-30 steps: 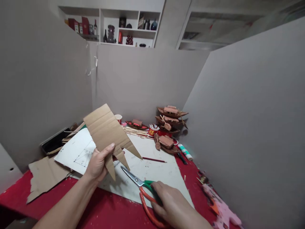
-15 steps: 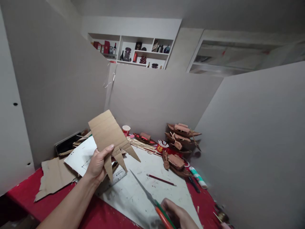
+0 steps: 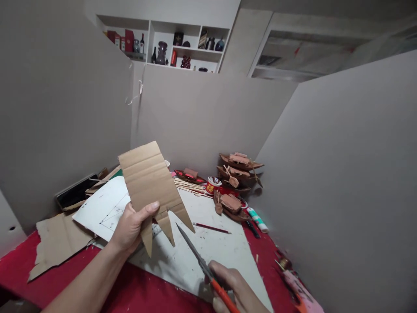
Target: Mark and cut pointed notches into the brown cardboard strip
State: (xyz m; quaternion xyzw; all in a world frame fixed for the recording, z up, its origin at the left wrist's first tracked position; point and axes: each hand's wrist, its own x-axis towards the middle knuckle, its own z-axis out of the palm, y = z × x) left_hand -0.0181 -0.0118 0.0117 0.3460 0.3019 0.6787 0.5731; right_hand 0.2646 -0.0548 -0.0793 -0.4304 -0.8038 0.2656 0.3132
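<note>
A piece of brown cardboard [image 3: 148, 178] with several long pointed teeth along its lower edge is gripped in my left hand [image 3: 132, 226], the thumb lying across its front. My right hand [image 3: 236, 282] is wrapped round the handles of a pair of scissors [image 3: 200, 263] with an orange handle part. Their blades are together, and the tip points up and left, just right of the cardboard's teeth, apart from them. Below both hands lies a white work sheet [image 3: 185, 265] on the red tabletop. A dark red pencil [image 3: 212, 228] rests on that sheet.
Behind the left hand are a paper with a line drawing [image 3: 97, 211] and torn cardboard [image 3: 61, 239]. Small wooden model boats [image 3: 233, 204] stand at the back right, near a red and white cup [image 3: 213, 184], thin wooden sticks [image 3: 192, 187] and a white-green tube [image 3: 257, 219]. Grey panels enclose the table.
The view has shifted, so the background sits higher and further left. The cardboard has turned slightly more face-on. The scissors' tip has come a little nearer to the teeth.
</note>
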